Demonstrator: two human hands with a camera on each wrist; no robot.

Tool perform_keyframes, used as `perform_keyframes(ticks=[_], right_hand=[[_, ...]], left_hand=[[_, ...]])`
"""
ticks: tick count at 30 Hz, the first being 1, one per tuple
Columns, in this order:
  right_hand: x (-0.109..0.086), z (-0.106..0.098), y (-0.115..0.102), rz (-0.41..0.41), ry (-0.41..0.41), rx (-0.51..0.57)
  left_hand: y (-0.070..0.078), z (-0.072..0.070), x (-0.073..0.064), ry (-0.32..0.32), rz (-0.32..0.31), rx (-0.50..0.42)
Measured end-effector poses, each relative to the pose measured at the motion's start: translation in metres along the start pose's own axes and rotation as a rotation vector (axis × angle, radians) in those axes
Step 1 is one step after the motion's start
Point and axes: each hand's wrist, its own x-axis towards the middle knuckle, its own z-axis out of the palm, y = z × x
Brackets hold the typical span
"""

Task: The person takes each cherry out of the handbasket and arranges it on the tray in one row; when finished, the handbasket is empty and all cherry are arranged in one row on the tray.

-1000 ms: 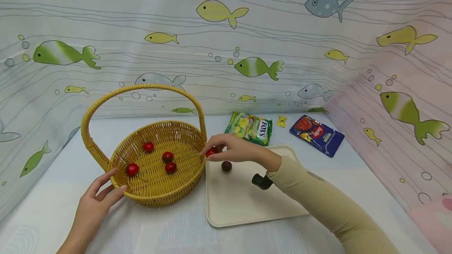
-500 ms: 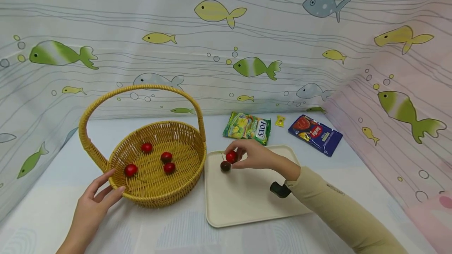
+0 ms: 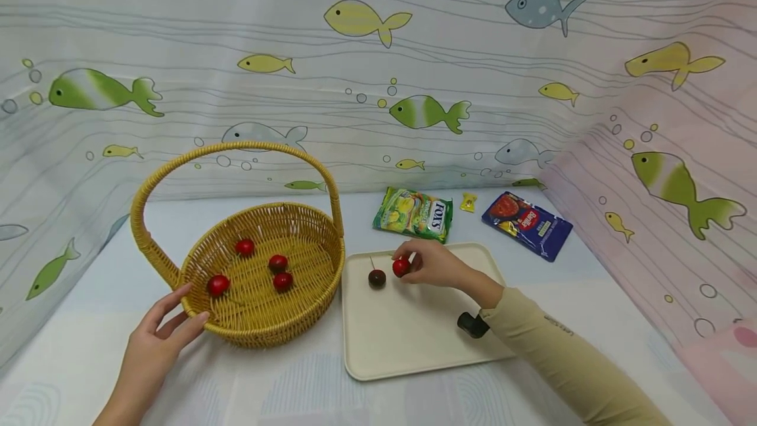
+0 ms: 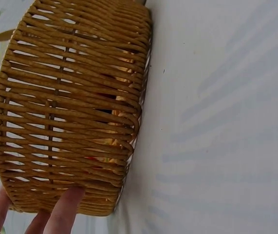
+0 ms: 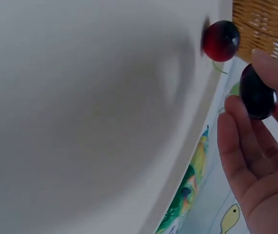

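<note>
My right hand (image 3: 440, 265) pinches a red cherry (image 3: 401, 267) between thumb and fingers over the cream tray (image 3: 408, 340). From the right wrist camera this held cherry (image 5: 257, 92) looks almost black. A darker cherry (image 3: 376, 279), its stem pointing up, lies on the tray just left of the hand. Left of the tray stands a yellow wicker basket (image 3: 260, 332) with a tall handle and several red cherries (image 3: 282, 281) inside. My left hand (image 3: 155, 340) touches the basket's near left side with spread fingers, which the left wrist view shows against the woven wall (image 4: 65, 107).
Behind the tray lie a green FOX'S candy bag (image 3: 412, 214), a small yellow wrapped candy (image 3: 468, 202) and a blue Barilla pouch (image 3: 527, 225). The basket's arched handle (image 3: 236, 146) rises high. A fish-printed cloth (image 3: 355, 84) encloses the white table.
The right hand has moved right from the basket's rim with the red cherry, passing the dark one and lowering over the tray. The left hand stays at the basket.
</note>
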Motion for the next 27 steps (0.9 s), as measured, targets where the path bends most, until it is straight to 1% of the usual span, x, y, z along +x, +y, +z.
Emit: perform_keyframes(ticks=[2,4,8,11,15,18,21,23,27], right_hand=[[0.002,0.003,0.004,0.023,-0.005,-0.010],[0.005,0.006,0.008,0.046,-0.014,-0.019],[0.008,0.011,0.014,0.100,-0.049,-0.029],[0.010,0.013,0.017,0.111,-0.071,-0.027],[0.012,0.014,0.016,0.119,-0.089,-0.036],[0.014,0.014,0.015,0.147,-0.096,-0.046],[0.014,0.014,0.014,0.170,-0.103,-0.058],[0.014,0.014,0.014,0.170,-0.104,-0.058],[0.013,0.012,0.012,0.165,-0.110,-0.056]], left_hand=[[0.000,0.000,0.000,0.000,-0.001,-0.008],[-0.001,0.000,0.000,-0.002,-0.004,-0.039],[-0.001,0.001,0.000,0.002,-0.007,-0.025],[-0.001,0.001,-0.001,0.005,-0.012,0.006],[0.000,0.001,-0.001,0.007,-0.009,0.024],[0.000,0.001,0.000,0.006,0.001,0.013],[0.000,0.001,0.000,0.005,0.003,-0.016],[0.001,0.001,0.000,0.008,0.009,-0.009],[0.000,0.001,0.000,0.008,0.023,-0.038]])
